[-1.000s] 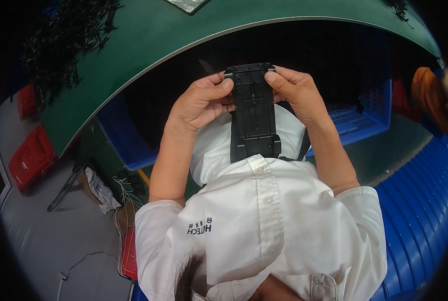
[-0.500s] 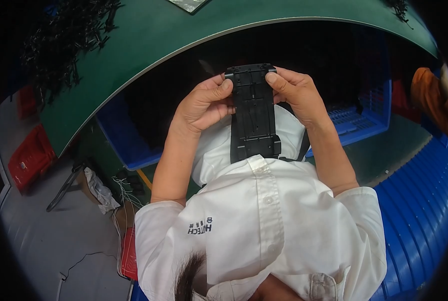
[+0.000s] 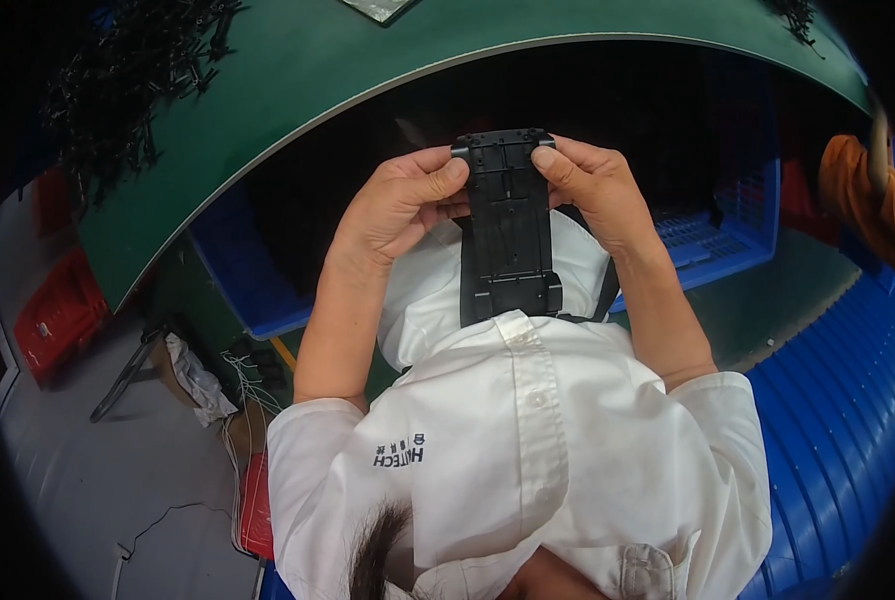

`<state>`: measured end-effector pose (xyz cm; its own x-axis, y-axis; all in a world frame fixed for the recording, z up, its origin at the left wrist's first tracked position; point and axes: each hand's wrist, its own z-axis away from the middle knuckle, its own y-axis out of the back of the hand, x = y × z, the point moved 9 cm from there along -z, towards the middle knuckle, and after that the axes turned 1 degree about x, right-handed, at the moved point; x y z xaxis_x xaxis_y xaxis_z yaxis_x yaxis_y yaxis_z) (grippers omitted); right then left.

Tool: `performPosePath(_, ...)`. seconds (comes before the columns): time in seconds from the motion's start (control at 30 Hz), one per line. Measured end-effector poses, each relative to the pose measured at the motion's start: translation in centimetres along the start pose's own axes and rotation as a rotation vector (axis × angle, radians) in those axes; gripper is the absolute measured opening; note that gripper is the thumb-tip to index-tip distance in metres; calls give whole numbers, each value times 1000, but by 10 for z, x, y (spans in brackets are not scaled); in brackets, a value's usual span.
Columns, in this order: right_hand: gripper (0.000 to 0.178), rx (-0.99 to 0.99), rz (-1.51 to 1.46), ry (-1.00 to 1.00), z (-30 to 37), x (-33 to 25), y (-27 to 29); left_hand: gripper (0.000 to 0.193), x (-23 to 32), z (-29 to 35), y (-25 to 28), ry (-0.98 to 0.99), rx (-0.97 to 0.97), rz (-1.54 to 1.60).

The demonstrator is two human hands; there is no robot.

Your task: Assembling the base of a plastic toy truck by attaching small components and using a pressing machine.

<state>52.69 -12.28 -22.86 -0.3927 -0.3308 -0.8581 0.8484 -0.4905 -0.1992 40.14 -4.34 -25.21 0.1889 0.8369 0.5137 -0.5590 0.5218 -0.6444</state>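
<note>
A long black plastic chassis plate (image 3: 510,225), with ribs and small screw holes on its face, is held upright in front of my lap. My left hand (image 3: 415,196) grips its far left corner, thumb on the face and fingers behind. On the far right corner, my right hand (image 3: 585,188) pinches it in the same way. The plate's near end rests close to my white shirt. Fingertips behind the plate are hidden.
A green table (image 3: 297,75) curves across the far side, bearing a heap of small black parts (image 3: 132,85). Under it stand blue crates (image 3: 722,250). Red bins (image 3: 59,318) are at left, a blue ribbed surface (image 3: 837,400) at right. A person's orange sleeve (image 3: 852,190) shows far right.
My left forearm and wrist have shifted slightly left, and the left fingers have drawn in further behind the plate. The plate and right hand stay nearly still. The orange-sleeved person has moved a little.
</note>
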Motion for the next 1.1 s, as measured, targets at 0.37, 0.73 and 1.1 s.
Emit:
performPosePath(0.37,33,24,-115,-17,1,6,4,30,5,2,-8,-98,21,-56)
performPosePath(0.73,32,-18,-170,-10,5,7,6,31,1,2,-10,-90,15,-62)
performPosePath(1.1,32,-19,-177,-8,4,3,4,31,6,2,-7,-83,75,-104)
